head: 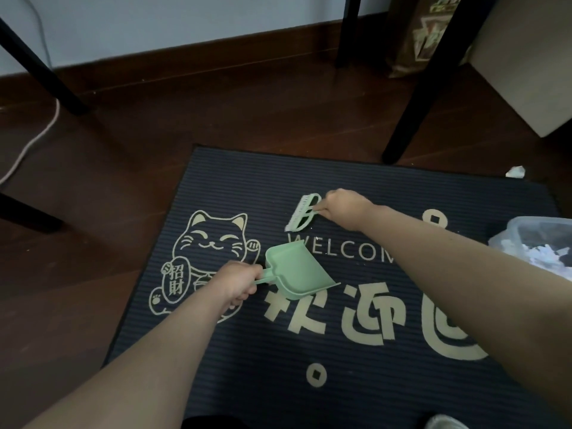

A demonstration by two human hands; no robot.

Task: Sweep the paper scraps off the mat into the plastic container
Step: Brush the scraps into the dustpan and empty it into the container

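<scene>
One dark wooden floor (216, 119) fills the upper view, and on it lies one navy ribbed mat (340, 382) printed with one beckoning cat, two coin motifs, a line of WELCOME lettering and three large characters. Two bare forearms reach in from the lower edge over the mat. One pale box-like piece of furniture (526, 66) stands at the upper right. Three black furniture legs slant down to the floor, one at the left (40, 66), one at the centre top (348, 29) and one at the right (433, 78), whose foot stands just beyond the mat's far edge. One pale cable (34, 140) trails along the left of the floor.

One clear plastic container (526, 224) sits at the right edge of the view, partly cut off, beside the right forearm. It holds a heap of white paper scraps (541, 255), too many and too jumbled to count.

One green dustpan (297, 267) is over the middle of the mat, just below the WELCOME lettering, its mouth turned to the right. The left hand (236, 281) has its fingers curled round the dustpan's handle. The right hand (343, 207) grips the handle of one small green brush (305, 213), whose white bristles face left, just above the lettering and apart from the dustpan.

One crumpled white scrap (515, 171) lies on the floor off the mat's far right corner
</scene>
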